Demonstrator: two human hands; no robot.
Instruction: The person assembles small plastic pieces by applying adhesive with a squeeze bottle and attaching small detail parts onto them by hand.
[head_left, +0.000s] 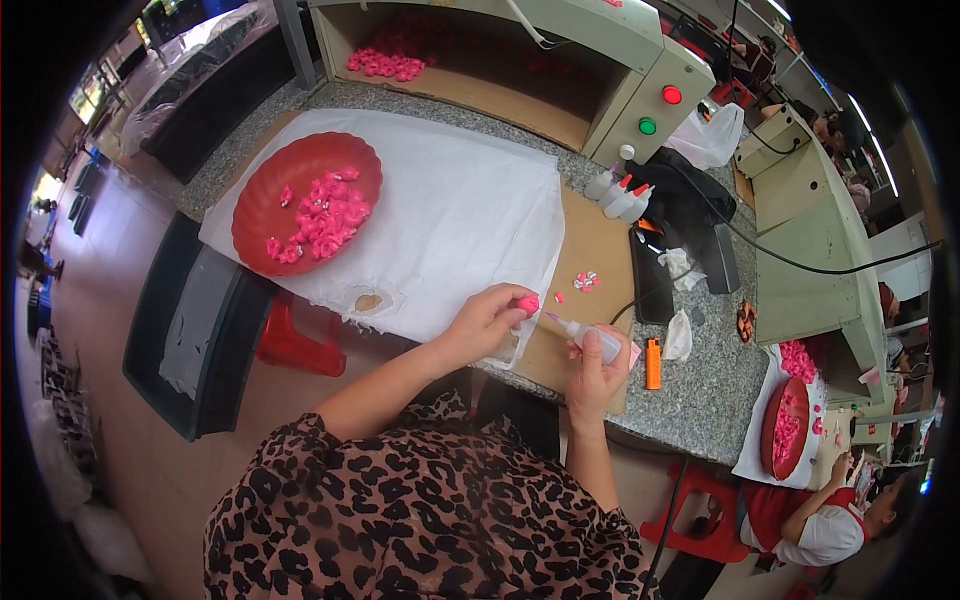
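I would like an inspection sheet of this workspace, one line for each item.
Surface: grey speckled stone counter, partly covered by a white cloth and a brown board.
Job's things: small pink piece in the left hand; small glue bottle in the right hand, nozzle towards the piece.
Clutter: red dish of pink pieces, spare bottles, orange lighter, loose pink pieces.
Grippers: both hands closed on their things.
Cables: black cable across the counter.
Surroundings: box machine with red and green buttons; another person at the lower right.
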